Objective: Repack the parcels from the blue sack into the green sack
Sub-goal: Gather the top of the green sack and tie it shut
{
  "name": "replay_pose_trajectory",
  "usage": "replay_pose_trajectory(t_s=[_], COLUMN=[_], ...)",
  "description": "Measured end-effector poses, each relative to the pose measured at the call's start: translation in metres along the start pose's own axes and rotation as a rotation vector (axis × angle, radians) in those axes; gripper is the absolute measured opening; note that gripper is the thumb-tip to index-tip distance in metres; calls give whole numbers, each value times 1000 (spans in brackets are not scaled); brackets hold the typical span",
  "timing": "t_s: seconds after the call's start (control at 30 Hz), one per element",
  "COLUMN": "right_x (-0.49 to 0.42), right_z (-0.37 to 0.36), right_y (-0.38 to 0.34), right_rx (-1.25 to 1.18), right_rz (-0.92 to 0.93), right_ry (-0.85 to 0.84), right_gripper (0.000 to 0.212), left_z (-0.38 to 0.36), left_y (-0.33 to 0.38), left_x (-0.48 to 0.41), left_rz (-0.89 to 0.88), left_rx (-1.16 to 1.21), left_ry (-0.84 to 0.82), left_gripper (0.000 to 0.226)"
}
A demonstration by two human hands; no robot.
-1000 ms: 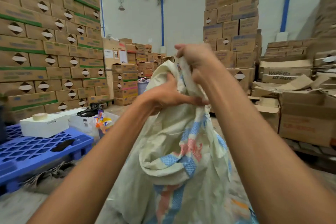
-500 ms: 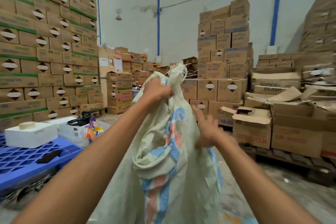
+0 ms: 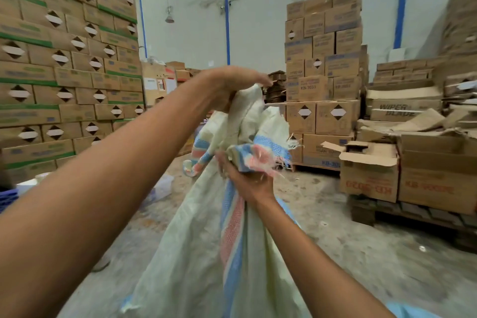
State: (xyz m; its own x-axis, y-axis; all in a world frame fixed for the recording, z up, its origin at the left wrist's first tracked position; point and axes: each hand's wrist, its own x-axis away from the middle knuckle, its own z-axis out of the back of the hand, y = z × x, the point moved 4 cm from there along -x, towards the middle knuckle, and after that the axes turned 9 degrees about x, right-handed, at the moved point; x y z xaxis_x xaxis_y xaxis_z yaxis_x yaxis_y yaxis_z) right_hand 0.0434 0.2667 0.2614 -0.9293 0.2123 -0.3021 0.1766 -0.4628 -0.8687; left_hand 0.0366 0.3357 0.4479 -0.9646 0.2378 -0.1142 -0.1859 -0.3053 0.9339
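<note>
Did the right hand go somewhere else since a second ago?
Yes, downward. It was level with the middle of the tall carton stack; now the right hand grips the striped sack down level with that stack's base.

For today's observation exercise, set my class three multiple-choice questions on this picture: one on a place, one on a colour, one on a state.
1. Where does the left hand grip the sack?
A) below the right hand
B) at its bunched top, above the right hand
C) nowhere
2. The sack's stripes are:
A) blue and pink
B) green and black
C) yellow
3. The front carton at right is:
A) taped shut
B) crushed flat
C) open, flaps up
Answers: B, it clutches the gathered neck; A, the woven bands show these; C, its flaps stand apart.
</note>
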Motion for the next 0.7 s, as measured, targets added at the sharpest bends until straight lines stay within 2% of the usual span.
replay_pose_trajectory(t_s=[0.03,0.1,0.13,0.23,0.3,0.33,0.37,0.4,0.43,0.47,0.5,0.57,0.6,0.63,0.7], right_x=[-9,-14,-17,-22,-22,-23,-23,-24,-23,-22,-19,-18,-18,-19,-18], right_z=[11,29,33,41,52,55,59,61,63,64,63,60,59,59,62], right_y=[-13,-32,-33,-34,-34,-31,-31,-31,-32,-34,-38,-44,-46,-49,-55], right_rx=[-67,-168,-180,-143,-243,-314,-357,-381,-403,-431,-477,-566,-592,-595,-568], right_rz=[93,100,92,80,54,29,6,-7,-4,5,14,11,31,59,88], right_ry=[131,300,331,374,446,449,435,408,380,352,327,268,229,185,95], right_gripper=[50,34,34,35,37,42,45,45,42,42,46,66,64,55,43], left_z=[5,15,24,56,81,88,93,91,87,83,82,74,68,60,39], left_y=[-1,-4,-10,-30,-61,-83,-110,-139,-172,-198,-219,-247,-256,-260,-259], left_x=[-5,-1,3,12,11,8,1,-6,-8,-6,-3,-8,-12,-17,-24], left_rz=[-48,-127,-166,-311,-340,-291,-163,20,217,349,403,345,280,210,81], left_rx=[-72,-128,-127,34,-76,-160,-211,-229,-275,-385,-526,-671,-594,-424,-41], left_ry=[-4,23,94,455,734,758,667,501,323,182,109,39,3,-34,-159], left_gripper=[51,71,78,85,80,70,55,38,34,42,56,107,129,138,127])
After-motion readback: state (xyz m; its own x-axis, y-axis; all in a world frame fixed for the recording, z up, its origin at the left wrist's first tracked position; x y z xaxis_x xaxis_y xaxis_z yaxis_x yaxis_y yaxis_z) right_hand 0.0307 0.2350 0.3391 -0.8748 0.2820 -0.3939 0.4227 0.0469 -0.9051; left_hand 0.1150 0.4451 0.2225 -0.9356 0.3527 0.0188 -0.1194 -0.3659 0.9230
